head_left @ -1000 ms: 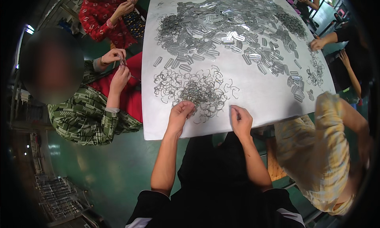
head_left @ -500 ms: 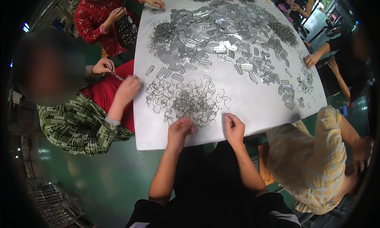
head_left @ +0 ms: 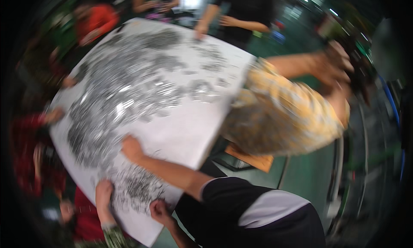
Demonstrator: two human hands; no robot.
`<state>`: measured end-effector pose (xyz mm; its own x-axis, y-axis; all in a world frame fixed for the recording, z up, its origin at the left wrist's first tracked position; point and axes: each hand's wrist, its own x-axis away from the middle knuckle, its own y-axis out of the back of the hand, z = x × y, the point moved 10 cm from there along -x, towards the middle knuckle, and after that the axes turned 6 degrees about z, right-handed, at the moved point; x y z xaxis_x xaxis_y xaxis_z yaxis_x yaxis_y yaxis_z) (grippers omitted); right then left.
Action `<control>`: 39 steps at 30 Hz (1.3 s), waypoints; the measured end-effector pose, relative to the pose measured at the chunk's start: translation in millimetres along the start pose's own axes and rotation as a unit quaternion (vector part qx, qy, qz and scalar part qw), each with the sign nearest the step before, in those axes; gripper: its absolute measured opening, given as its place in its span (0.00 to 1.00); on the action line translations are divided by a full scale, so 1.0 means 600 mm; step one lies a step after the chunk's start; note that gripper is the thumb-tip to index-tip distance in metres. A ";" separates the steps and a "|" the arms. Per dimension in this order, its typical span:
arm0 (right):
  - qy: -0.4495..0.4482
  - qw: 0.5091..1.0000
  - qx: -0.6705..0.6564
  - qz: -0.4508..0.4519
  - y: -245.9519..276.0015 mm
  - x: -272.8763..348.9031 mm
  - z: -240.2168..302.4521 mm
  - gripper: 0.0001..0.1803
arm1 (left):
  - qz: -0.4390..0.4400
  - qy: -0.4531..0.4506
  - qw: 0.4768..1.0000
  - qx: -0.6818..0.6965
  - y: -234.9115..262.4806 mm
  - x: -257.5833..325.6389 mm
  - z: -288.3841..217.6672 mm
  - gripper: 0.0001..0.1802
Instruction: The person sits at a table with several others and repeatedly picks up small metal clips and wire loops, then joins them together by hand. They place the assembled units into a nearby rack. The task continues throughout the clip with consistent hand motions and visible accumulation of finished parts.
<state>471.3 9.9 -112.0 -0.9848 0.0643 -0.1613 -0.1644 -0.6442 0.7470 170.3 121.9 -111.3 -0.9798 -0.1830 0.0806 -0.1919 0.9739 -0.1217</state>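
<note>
My left hand (head_left: 160, 210) is at the table's near edge, beside a loose pile of bent wire hooks (head_left: 140, 188). Its fingers are curled together, and whatever may be in them is too blurred to make out. Stretched across the table, my right hand (head_left: 132, 148) is at the near edge of the spread of shiny flat metal pieces (head_left: 120, 106). Motion blur smears its fingers, so its grip does not show.
The white table (head_left: 185, 132) carries more dark wire heaps (head_left: 165, 38) at its far side. A co-worker's hand (head_left: 103, 192) lies by the hooks on the left. Someone in yellow checked clothing (head_left: 284, 114) sits close on the right, near a wooden stool (head_left: 249, 157).
The view has swung to the right and blurred. My right hand has moved from the near edge out to the metal pieces. My left hand stays by the wire hooks.
</note>
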 end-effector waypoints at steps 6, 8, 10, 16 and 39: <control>-0.087 0.995 -0.055 0.002 0.030 -0.003 0.012 0.12 | 0.013 0.084 0.994 -0.072 0.035 -0.014 0.048 0.08; -0.103 0.991 -0.081 -0.031 0.048 0.001 -0.015 0.09 | 0.057 0.064 0.994 -0.073 0.025 -0.023 0.033 0.07; -0.109 0.982 -0.151 -0.015 0.072 0.006 -0.018 0.08 | 0.079 0.039 0.994 -0.063 0.015 -0.030 0.015 0.06; 0.027 0.917 -0.393 -0.070 0.206 0.098 0.041 0.08 | 0.083 -0.051 0.995 0.014 -0.029 -0.017 -0.029 0.04; -0.191 0.787 -0.587 0.007 0.340 0.427 -0.178 0.13 | 0.061 -0.025 0.989 -0.132 -0.059 0.014 -0.029 0.08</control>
<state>191.5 -186.8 -69.8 -0.9679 0.1309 0.2144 -0.2091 -0.8930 -0.3986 169.6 88.4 -88.8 -0.9976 -0.0613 0.0322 -0.0564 0.9893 0.1348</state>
